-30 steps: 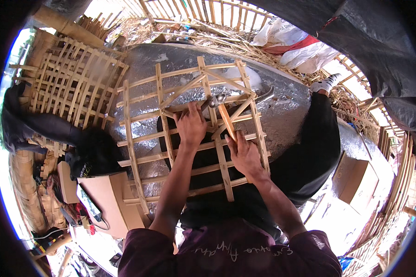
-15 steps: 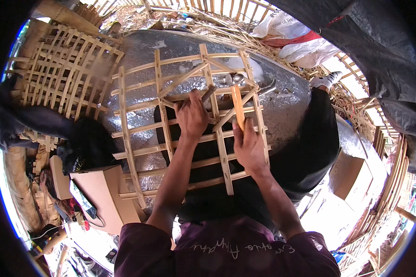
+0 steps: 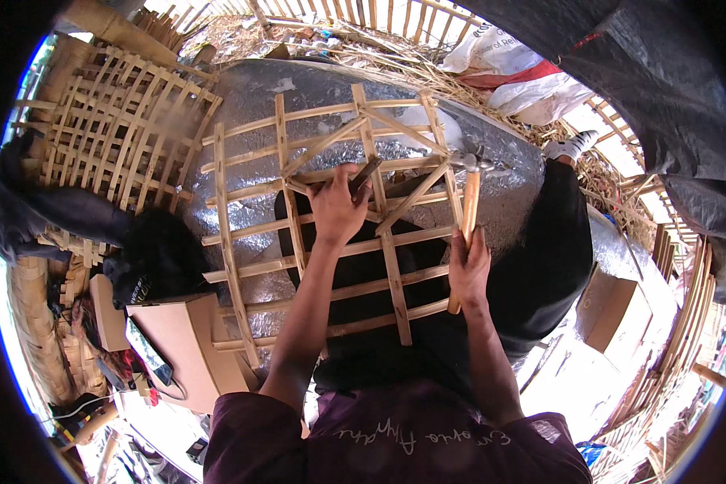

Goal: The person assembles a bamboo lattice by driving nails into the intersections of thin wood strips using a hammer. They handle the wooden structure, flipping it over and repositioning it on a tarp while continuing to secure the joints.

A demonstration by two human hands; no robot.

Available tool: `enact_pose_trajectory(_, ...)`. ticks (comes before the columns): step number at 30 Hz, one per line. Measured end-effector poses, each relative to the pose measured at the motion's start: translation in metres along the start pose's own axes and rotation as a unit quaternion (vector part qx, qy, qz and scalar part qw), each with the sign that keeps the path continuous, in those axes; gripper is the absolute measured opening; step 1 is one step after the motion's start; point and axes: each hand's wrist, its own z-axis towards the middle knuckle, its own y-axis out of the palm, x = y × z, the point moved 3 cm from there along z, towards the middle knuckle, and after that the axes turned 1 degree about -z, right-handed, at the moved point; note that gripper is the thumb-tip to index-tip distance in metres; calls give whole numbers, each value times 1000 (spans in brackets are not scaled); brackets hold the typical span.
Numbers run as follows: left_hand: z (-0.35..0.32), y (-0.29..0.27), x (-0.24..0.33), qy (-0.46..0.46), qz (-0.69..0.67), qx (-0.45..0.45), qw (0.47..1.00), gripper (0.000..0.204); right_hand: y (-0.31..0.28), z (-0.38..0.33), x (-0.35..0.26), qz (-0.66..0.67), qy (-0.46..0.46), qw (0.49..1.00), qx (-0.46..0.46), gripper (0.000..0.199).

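Note:
A bamboo lattice (image 3: 394, 282) of crossed split strips, with diagonal braces in its upper part, lies in front of me and partly over my legs. My left hand (image 3: 339, 214) rests on its middle, closed round a short dark flat bar (image 3: 366, 173) that slants up to the right; whether this is a chisel or a blade I cannot tell. In my right hand (image 3: 469, 270) is a hammer (image 3: 471, 200) with a pale wooden handle and a metal head. The hammer stands over the lattice's right edge, its head apart from the dark bar.
Under the lattice spreads a shiny silver sheet (image 3: 254, 89). A second woven bamboo panel (image 3: 109, 121) leans at the far left, near another person's dark-clothed limb (image 3: 73, 211). Cardboard boxes (image 3: 181, 343) stand at the left, with a phone (image 3: 149, 351) against one. White sacks (image 3: 512, 77) lie far right.
My right hand has swung the hammer to the right, away from the dark bar. My left hand keeps its hold, with the bar tilted slightly differently. The whole view has shifted a little.

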Motion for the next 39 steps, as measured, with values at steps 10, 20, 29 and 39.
enact_pose_trajectory(10,9,5,-11,-31,-13,-33,999,23,6,-14,36,169,216,953,-127,24)
enact_pose_trajectory(20,1,2,-8,22,14,43,999,19,4,-16,3,-9,-6,1000,-23,22)
enact_pose_trajectory(29,-1,1,6,87,56,117,988,16,7,1,-37,58,-85,994,29,17)
enact_pose_trajectory(39,50,18,48,220,27,58,973,24,-40,-13,29,260,211,937,-100,20)
